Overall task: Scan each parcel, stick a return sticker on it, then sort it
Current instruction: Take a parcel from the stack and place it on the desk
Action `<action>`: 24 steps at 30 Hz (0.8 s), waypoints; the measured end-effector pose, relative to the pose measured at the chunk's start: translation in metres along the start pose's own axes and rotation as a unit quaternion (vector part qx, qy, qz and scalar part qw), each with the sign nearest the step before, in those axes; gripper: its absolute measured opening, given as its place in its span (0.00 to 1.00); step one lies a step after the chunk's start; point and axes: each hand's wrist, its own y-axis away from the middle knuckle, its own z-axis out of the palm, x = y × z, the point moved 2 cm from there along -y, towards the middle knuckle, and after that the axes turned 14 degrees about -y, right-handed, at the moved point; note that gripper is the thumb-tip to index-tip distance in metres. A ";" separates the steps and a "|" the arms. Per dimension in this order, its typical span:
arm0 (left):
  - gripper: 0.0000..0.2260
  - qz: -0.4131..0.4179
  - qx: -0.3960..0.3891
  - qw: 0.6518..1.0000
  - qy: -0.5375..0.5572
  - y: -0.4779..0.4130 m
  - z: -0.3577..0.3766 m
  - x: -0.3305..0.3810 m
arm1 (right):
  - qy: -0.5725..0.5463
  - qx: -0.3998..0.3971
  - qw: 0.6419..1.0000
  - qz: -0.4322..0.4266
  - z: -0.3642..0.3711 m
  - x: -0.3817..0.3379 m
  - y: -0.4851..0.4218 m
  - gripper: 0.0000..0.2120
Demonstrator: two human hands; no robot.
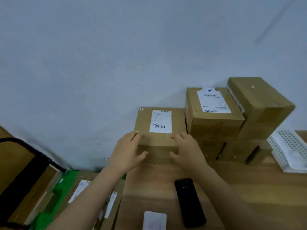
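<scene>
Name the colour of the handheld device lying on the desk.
The handheld device is black, seen in the head view.

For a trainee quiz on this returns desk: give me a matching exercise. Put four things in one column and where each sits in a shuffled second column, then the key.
Things
1. labelled parcel
2. black scanner
3. white perforated tray
4. white pad

Places
A. at the right end of the table
B. at the table's near edge, at the bottom of the view
C. against the wall, touched by the left hand and right hand
D. lying flat on the table, just right of the pad

Pairs: 1-C, 2-D, 3-A, 4-B
</scene>
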 end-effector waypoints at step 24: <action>0.54 -0.091 -0.140 0.928 0.332 -0.039 0.114 -0.078 | -0.147 0.107 0.926 0.332 0.082 0.031 -0.019 0.49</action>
